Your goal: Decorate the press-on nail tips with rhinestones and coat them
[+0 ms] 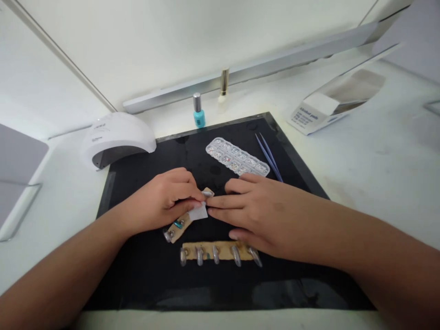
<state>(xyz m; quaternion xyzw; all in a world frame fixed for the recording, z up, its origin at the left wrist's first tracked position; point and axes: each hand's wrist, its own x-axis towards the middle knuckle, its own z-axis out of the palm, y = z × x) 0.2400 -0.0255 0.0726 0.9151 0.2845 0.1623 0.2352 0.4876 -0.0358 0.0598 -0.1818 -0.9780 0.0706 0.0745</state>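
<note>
My left hand (168,197) is closed in a pinch on a small white wipe (198,212), pressed over a slanting tan strip (182,229) that holds false nails. One nail (178,224) on this strip is teal; a silvery nail (208,194) shows at its upper end. My right hand (257,206) has its fingers stretched out, their tips at the strip's upper end beside the wipe. Below lies a second tan strip (225,250) with several shiny, silvery nails, close under my right thumb. The middle of the slanting strip is hidden by my left hand and the wipe.
Both strips lie on a black mat (137,275). Beyond my hands are a clear case of rhinestones (237,156) and blue tweezers (270,158). A teal polish bottle (198,117), gold-capped bottle (224,85), white nail lamp (120,133) and alcohol-pad box (309,113) stand around it.
</note>
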